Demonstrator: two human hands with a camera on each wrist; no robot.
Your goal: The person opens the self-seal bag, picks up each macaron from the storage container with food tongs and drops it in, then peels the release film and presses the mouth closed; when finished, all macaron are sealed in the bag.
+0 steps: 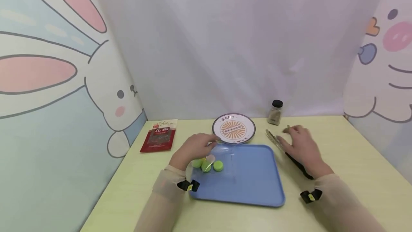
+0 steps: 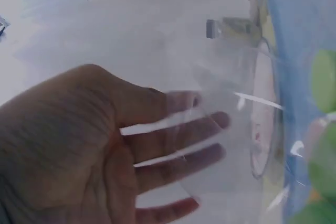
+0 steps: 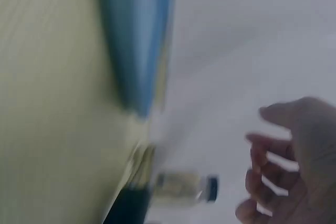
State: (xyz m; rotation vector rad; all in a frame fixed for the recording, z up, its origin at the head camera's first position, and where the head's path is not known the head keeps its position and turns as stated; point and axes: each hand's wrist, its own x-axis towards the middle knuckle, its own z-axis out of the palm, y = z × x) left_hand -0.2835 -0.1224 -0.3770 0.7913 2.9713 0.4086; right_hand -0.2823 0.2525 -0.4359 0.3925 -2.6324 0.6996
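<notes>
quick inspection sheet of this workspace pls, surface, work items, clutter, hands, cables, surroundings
Surface: pale yellow-green table, with a flat blue plastic tray in the middle.
Work items: three round green pieces on the tray's left part, under a clear plastic film; metal tongs with a black handle lie right of the tray.
Clutter: round white plate with an orange pattern behind the tray; small glass spice jar with a black cap; red packet at far left.
Hands: left hand on the film above the green pieces; right hand spread over the tongs, whether touching is unclear.
Cables: nothing seen.
Surroundings: white backdrop, cartoon rabbit panels either side.
</notes>
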